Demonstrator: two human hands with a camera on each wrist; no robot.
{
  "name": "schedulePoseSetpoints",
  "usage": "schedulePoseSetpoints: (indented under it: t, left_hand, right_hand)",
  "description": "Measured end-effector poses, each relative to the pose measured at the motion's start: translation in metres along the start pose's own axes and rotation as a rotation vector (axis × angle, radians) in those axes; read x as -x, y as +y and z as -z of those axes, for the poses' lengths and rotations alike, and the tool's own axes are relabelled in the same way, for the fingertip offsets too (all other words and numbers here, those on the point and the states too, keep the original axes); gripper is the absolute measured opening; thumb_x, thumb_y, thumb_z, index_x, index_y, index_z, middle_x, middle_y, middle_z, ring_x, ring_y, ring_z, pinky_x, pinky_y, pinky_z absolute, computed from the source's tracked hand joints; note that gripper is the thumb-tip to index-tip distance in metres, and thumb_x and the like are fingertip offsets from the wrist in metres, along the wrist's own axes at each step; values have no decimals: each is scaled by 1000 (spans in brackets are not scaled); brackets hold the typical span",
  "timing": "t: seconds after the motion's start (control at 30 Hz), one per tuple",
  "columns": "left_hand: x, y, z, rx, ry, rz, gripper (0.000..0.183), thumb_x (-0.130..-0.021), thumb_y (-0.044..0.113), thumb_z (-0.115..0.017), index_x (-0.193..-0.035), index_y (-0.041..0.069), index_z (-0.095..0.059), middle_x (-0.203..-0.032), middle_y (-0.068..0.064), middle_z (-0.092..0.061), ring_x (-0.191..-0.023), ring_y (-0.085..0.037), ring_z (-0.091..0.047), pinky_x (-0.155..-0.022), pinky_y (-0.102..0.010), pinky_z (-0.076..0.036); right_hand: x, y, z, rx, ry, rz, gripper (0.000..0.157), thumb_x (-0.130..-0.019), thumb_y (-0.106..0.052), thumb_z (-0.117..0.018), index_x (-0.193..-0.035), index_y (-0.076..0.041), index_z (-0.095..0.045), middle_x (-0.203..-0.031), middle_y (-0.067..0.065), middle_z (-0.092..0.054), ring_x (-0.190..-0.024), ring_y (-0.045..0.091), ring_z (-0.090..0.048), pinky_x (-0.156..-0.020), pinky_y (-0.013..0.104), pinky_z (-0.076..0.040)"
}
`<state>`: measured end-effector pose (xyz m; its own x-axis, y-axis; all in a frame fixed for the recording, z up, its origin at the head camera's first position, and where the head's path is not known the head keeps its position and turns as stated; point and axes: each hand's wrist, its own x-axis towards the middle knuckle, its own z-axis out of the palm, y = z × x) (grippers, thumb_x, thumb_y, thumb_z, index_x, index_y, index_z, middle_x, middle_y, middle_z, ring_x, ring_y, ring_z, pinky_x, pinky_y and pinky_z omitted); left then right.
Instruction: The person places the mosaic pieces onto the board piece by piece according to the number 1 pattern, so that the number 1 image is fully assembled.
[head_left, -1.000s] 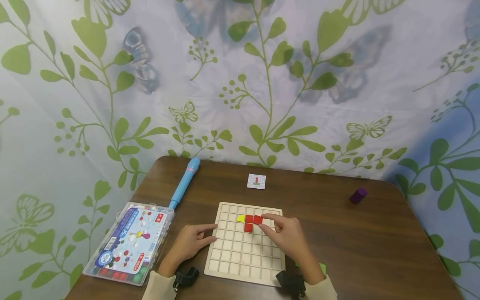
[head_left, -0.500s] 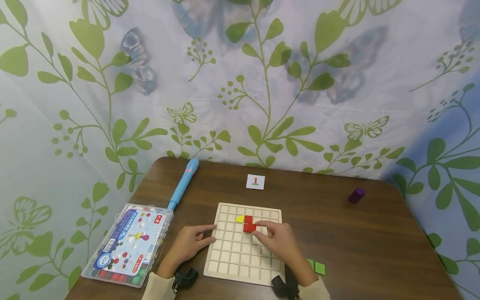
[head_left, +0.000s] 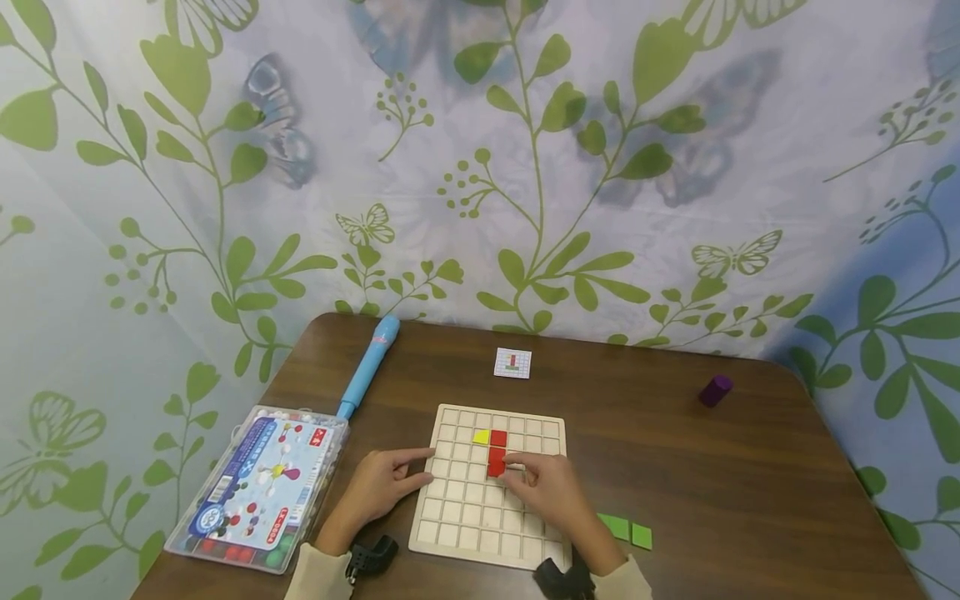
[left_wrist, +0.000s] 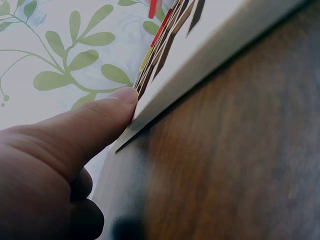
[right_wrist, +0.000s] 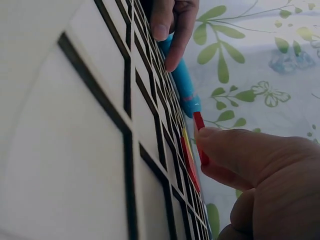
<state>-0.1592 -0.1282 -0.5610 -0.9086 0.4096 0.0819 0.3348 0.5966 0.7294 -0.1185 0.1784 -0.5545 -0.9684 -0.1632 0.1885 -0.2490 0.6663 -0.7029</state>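
A wooden grid board [head_left: 450, 510] lies on the table with a yellow tile [head_left: 481, 437] and a red tile [head_left: 498, 437] side by side in its upper rows. My right hand [head_left: 546, 487] pinches another red tile [right_wrist: 199, 120] between thumb and finger. In the right wrist view that tile stands off the board's surface. Seen from the head, it overlaps or adjoins a red tile below the upper one, so their border is unclear. My left hand [head_left: 386, 479] touches the board's left edge with thumb and index finger extended; the left wrist view shows a fingertip against the rim.
Green tiles [head_left: 641, 536] lie right of the board, partly behind my right forearm. A patterned card [head_left: 513, 363] lies beyond the board. On the left are a clear plastic case [head_left: 255, 492] and a blue microphone-shaped object [head_left: 367, 367]; a purple cylinder [head_left: 716, 391] stands far right.
My right hand has carried the pinched red tile from right of the upper red tile down and left, toward the cell below the second one. My left hand has stayed put.
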Motion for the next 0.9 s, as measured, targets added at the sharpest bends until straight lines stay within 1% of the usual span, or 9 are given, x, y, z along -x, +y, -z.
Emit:
schedulePoseSetpoints:
  t: [0.17, 0.47, 0.9]
  left_hand:
    - [3, -1, -1, 6, -3, 0, 36, -89, 35, -80, -123, 23, -77, -50, 14, -30, -48, 0, -20, -50, -19, -24]
    - [-1, 1, 0, 2, -1, 1, 36, -90, 36, -79, -124, 23, -76, -50, 14, -31, -48, 0, -20, -50, -20, -24]
    - [-1, 1, 0, 14, 4, -16, 35, -90, 33, -80, -123, 21, -77, -50, 16, -29, -48, 0, -20, -50, -19, -24]
  right_hand:
    - [2, 1, -2, 21, -28, -11, 20, -85, -29, -84, -104, -20, -81, -51, -18, -34, -50, -3, -29, -49, 20, -25]
    - [1, 0, 0, 69, -23, 12, 23, -85, -27, -85, -105, -17, -81, -53, -18, -37, -51, -3, -30, -48, 20, -25]
    - [2, 2, -3, 99, 1, 58, 24, -84, -28, -85, -106, -19, -82, -52, -21, -35, -50, -5, -29, -47, 20, -24]
